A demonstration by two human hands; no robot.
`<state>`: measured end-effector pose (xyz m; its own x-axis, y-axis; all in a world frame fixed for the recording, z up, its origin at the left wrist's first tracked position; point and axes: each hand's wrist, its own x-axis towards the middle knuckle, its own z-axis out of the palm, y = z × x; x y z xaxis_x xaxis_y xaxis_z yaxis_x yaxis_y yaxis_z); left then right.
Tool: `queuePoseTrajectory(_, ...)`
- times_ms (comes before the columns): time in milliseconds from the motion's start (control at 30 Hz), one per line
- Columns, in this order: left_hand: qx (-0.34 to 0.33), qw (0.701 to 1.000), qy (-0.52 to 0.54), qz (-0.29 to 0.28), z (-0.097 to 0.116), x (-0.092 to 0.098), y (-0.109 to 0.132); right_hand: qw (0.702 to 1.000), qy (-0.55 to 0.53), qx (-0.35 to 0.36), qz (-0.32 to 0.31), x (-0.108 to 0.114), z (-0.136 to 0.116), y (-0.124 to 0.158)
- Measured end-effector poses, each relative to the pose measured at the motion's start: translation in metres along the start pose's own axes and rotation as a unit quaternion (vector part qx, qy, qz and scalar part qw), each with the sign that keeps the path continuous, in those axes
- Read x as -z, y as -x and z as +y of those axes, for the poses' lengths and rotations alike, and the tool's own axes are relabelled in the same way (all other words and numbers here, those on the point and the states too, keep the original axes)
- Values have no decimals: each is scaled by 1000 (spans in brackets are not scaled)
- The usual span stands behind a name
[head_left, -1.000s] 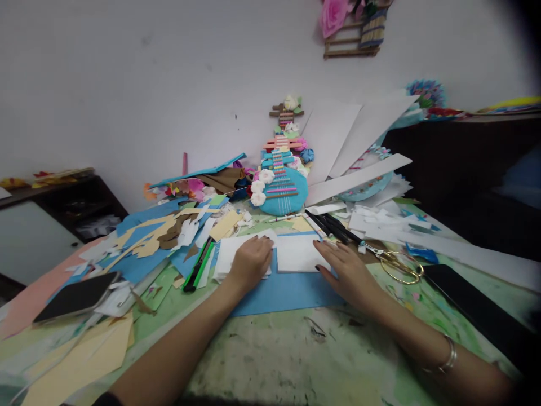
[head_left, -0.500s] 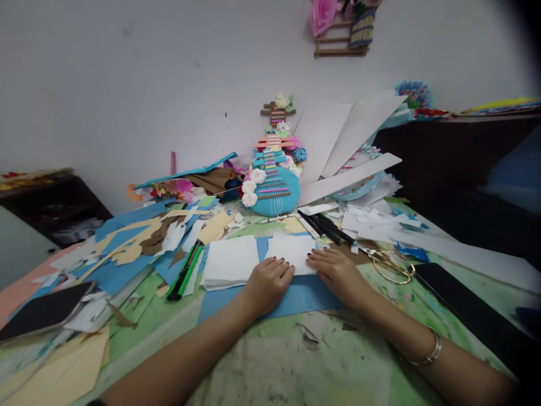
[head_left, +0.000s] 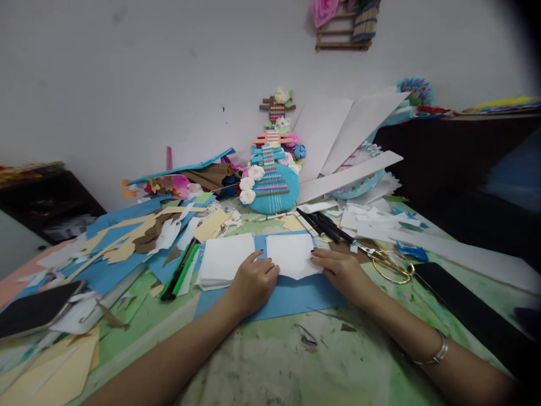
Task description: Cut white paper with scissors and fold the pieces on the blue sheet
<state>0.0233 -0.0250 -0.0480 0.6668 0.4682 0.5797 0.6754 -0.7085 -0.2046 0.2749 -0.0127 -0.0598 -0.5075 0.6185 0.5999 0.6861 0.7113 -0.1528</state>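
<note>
A small white paper sheet lies over a blue sheet, its lower edge bent up slightly. At its lower left edge, my left hand has its fingers curled and the paper's corner between thumb and fingers; the index finger points outward. My right hand, with a silver bracelet on the wrist, pinches the paper's right edge, fingertips on top and thumb hidden. Left of my left hand rests a stack of white paper squares, also on the blue sheet.
A green and black cutter lies left of the stack. Black pens and gold-handled scissors lie right, near a long black object. Paper scraps and a phone cover the left. A blue paper instrument leans at the wall.
My left hand has slid left and toward me off the white sheet's middle. My right hand has shifted slightly right, and more of the sheet now shows, its lower edge bent.
</note>
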Motion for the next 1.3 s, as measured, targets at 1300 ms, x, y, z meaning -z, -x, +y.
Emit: queuePoseTrajectory(1300,-26,999,-41,12,6,-2,-1,1000,-7,17,20,-12,11,-2)
